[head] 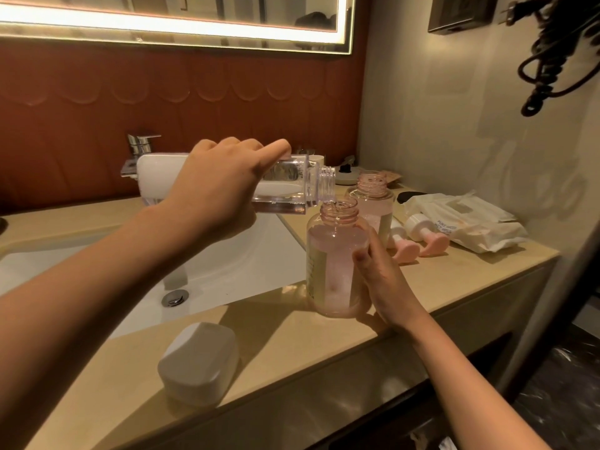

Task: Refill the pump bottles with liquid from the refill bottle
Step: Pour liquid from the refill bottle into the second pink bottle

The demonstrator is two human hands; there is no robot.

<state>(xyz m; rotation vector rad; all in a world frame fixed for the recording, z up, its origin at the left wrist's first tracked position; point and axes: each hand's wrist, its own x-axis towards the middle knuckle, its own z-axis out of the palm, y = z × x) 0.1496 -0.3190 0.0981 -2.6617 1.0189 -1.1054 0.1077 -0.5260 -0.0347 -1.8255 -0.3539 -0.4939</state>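
Our left hand (pixel 220 186) was clamped round the refill bottle (pixel 285 186), tipped almost flat over the right edge of the sink (pixel 259 264). Our right hand (pixel 386 280) gripped a pump bottle (pixel 331 264) just right of the sink, and a thin stream ran into its neck. Liquid stood near its shoulder, so we judged this fill almost done. A 2nd pump bottle (pixel 373 203), farther right of the sink, stood open and looked mostly filled. 2 pump heads (pixel 422 228) lay beside it, not yet screwed on.
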